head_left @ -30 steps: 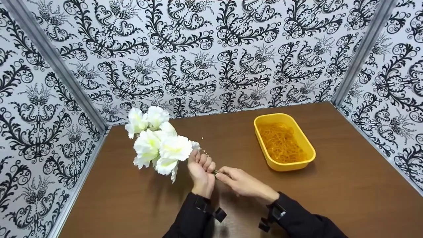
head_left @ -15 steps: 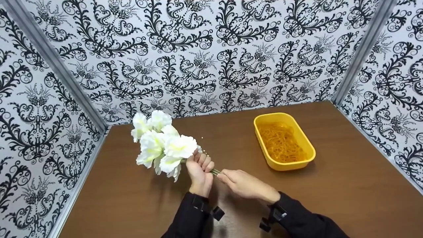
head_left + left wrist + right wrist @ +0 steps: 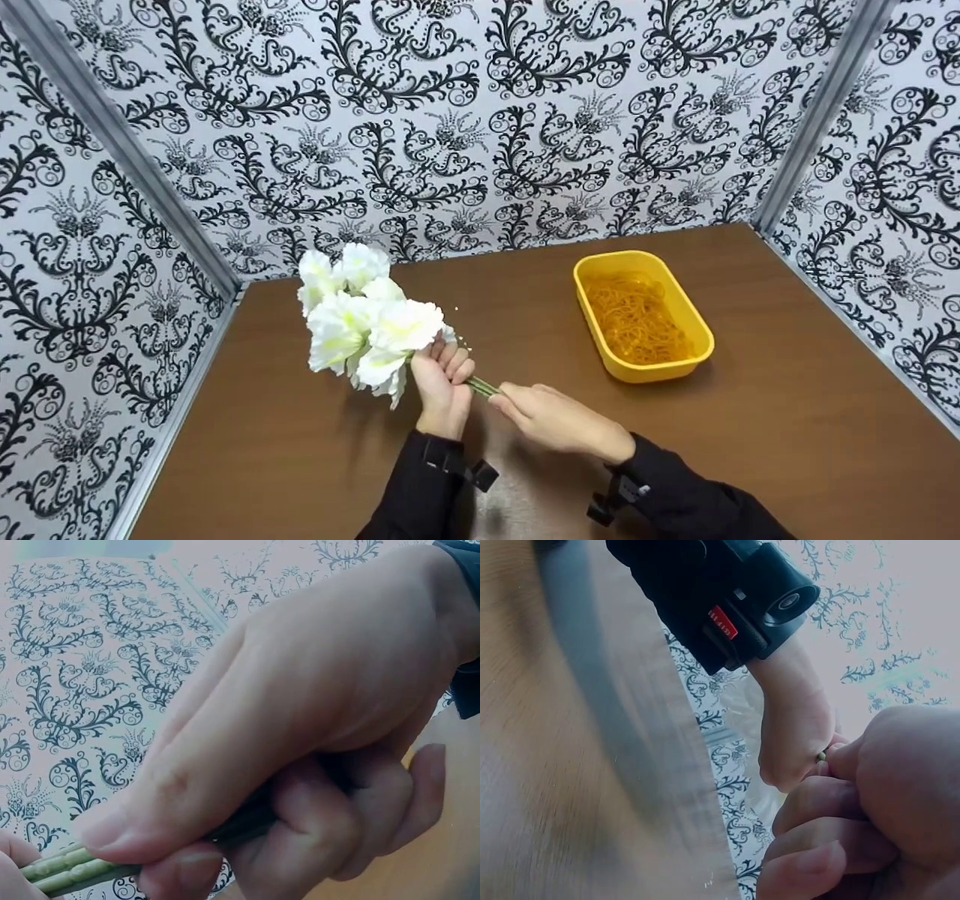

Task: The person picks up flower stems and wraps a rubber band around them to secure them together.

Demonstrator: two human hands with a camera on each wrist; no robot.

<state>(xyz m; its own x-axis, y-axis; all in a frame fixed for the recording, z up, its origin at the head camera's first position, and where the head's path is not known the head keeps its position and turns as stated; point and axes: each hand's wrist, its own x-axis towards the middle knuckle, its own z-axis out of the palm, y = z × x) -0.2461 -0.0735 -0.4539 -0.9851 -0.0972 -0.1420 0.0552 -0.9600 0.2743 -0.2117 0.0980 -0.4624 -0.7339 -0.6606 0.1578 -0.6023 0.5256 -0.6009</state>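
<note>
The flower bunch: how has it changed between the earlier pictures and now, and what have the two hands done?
The flower bunch has tipped a little more upright and nearer the person. The right hand has slid slightly down the stems, so more green shows between it and the left hand. Both hands still grip the stems. The yellow tub has not moved on the table.

A staged recording booth — not a lived-in room.
Black-and-white damask-patterned wall panels [image 3: 480, 127] in grey metal corner strips [image 3: 112, 142] enclosed a brown wood-grain tabletop [image 3: 787, 420].
</note>
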